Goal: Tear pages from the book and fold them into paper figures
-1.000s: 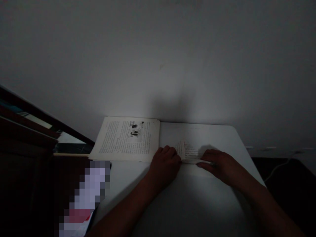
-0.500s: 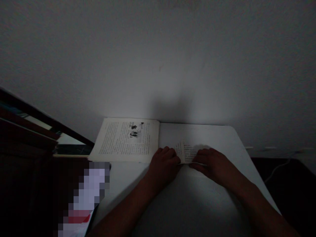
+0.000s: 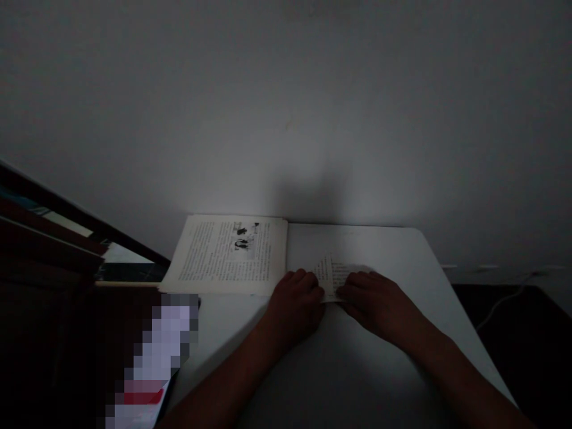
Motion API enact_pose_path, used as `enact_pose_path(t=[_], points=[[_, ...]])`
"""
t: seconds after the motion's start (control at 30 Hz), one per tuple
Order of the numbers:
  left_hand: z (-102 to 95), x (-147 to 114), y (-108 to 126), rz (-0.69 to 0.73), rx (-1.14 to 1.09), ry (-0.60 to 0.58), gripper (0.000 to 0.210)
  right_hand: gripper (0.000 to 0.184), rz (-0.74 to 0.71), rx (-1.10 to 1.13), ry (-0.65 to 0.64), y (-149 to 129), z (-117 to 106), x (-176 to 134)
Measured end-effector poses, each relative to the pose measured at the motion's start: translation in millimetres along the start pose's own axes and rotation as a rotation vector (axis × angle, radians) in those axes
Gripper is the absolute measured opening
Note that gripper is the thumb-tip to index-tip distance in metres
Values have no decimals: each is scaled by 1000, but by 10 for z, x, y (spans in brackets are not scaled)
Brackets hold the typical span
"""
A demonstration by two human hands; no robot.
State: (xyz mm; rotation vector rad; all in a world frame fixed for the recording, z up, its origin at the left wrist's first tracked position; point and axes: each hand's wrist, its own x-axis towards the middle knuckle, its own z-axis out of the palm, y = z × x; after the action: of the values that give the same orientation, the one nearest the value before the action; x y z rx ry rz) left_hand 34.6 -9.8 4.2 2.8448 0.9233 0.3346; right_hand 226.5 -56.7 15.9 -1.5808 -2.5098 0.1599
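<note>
A folded sheet of printed paper lies on the white table, its upper part coming to a point. My left hand is closed on the paper's left side, with the fingers curled. On the near right edge, my right hand pinches the same sheet, fingers over the top and thumb below. Both hands cover much of the paper's lower part, so its full outline is hidden.
A stack of printed pages with a small picture lies at the table's back left. A pixelated object sits along the left edge. Behind the table rises a grey wall. A white cable hangs at the right.
My right hand has moved left along the paper's near edge, closer to my left hand. The paper's near edge sits slightly lower. My left hand has barely shifted.
</note>
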Motion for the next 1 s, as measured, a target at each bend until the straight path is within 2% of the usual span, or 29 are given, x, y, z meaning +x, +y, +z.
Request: enact_pose_path(t=[0.23,0.4,0.57,0.63,0.7,0.77,0.87,1.0], points=[[14,23,-17,21,41,8,10,8,-59,-44,-26,-41,-6,112],[-10,1,-37,22,19,-18,7,10,-43,-20,-60,-42,-27,114],[-82,-62,48,124,-188,-30,22,20,-15,27,-49,59,-100,9],[-120,-75,84,171,-309,-12,34,27,-18,47,-15,136,-114,-40],[-153,-74,101,180,-359,20,36,36,-42,50,46,222,-104,-88],[-174,-63,100,173,-338,27,29,41,-57,26,136,305,-74,-125],[-171,-54,107,178,-252,-36,21,43,-40,27,229,404,-17,-151],[-123,-69,177,154,-148,-106,22,39,68,103,275,461,14,-148]])
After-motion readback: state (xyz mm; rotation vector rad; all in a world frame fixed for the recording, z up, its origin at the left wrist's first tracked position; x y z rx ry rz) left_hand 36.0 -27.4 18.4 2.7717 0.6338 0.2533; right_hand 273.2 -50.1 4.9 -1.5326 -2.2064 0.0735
